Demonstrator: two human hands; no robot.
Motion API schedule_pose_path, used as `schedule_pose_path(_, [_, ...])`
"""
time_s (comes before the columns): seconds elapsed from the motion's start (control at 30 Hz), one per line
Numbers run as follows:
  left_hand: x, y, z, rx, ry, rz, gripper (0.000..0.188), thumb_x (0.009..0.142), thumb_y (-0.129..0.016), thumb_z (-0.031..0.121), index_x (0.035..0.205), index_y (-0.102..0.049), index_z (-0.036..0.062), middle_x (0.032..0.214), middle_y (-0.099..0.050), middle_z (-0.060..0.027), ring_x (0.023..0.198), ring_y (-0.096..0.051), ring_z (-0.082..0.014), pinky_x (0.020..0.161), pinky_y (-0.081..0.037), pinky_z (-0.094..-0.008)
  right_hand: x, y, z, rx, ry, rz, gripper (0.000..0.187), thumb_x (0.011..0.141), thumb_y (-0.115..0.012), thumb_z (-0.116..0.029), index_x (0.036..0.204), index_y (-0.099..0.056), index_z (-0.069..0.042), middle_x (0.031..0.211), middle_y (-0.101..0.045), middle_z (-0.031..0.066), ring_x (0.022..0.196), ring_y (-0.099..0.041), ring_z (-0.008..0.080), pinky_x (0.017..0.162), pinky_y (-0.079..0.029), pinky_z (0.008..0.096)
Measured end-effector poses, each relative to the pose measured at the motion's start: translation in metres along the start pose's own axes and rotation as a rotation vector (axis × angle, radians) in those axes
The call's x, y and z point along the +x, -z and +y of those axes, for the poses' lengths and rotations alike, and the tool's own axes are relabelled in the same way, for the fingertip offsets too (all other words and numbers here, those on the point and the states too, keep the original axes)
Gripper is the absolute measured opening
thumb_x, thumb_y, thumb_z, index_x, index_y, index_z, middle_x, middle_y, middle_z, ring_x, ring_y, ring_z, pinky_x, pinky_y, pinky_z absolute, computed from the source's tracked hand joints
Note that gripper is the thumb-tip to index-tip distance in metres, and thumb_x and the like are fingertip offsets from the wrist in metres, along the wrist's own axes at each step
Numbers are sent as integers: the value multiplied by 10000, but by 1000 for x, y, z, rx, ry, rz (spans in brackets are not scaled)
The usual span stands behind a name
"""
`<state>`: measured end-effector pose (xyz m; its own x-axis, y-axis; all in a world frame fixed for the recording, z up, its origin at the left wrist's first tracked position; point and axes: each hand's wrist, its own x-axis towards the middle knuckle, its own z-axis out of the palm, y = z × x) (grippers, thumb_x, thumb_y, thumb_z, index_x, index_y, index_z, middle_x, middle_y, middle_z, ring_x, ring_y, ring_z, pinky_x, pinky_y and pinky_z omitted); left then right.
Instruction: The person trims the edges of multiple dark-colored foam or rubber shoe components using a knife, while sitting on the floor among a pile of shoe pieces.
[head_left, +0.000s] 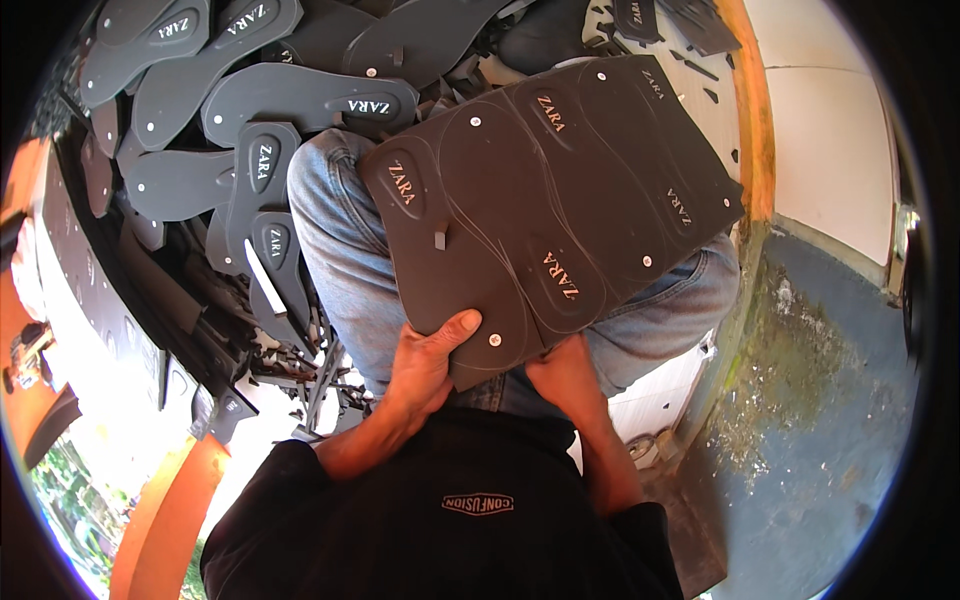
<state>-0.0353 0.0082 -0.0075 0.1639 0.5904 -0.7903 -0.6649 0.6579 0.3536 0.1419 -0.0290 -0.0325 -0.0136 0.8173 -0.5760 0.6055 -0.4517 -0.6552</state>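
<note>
Dark sheet (560, 215) lies across the person's raised knees, tilted, its near edge toward the body and its far corner pointing to the upper right. Surface carries curved sole outlines (497, 235), oval pads (405, 188) with pale lettering and small white round marks (476, 121); a small dark tab (440, 237) stands up near the left side. Left hand (425, 362) is clamped on the near left part of the sheet: thumb flat on the upper face, close to one white mark, other fingers out of sight underneath. Right hand (566, 374) is at the near edge, just right of the left hand, with fingertips hidden below the sheet; cannot tell whether it is closed on the material or only touching it. A narrow dark split (535, 320) shows at the edge just above this hand; its full extent is unclear. Blue jeans (345, 255) support the sheet from below; black shirt (450, 530) fills the lower middle. To the left and beyond the knees, loose dark soles (300, 98) lie overlapping in a heap, with thin dark offcuts (320, 385) at its near side. On the right, an orange-yellow border (757, 110) runs beside a pale panel (830, 130); a blue-grey floor (850, 390) with a greenish stain (775, 370) is nearer.
</note>
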Motion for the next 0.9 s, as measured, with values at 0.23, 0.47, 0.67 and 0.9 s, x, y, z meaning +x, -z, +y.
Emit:
schedule_pose_path(0.23, [1,5,-1,-12,-7,-26,213,829,-662,69,1029,-607,18,970,-641,-70,863,-636,-156,761,-552,-272,17,11,-19,-3,186,-34,353,781,-631,-127,1105,-567,-2,1108,-586,216,1076,-535,375,902,-415,408])
schedule_pose_path(0.47, [2,8,-2,-30,2,-36,198,834,-652,54,1027,-612,31,972,-642,-63,863,-637,-148,763,-551,-264,36,12,-18,-19,336,-63,415,783,-664,-160,1157,-551,-21,1144,-580,174,1083,-547,307,906,-423,385])
schedule_pose_path(0.67, [0,6,2,-61,24,-64,209,839,-643,53,1044,-609,31,990,-643,-69,886,-636,-150,784,-547,-270,51,8,-8,-54,608,97,365,782,-676,-190,1098,-579,-34,1050,-607,128,958,-588,267,810,-464,366])
schedule_pose_path(0.9, [0,9,2,-82,29,-104,214,844,-643,68,1052,-605,31,1004,-640,-71,906,-631,-156,796,-543,-276,70,-13,-19,-45,631,168,352,800,-658,-222,1086,-574,-35,995,-604,118,879,-575,232,743,-450,337])
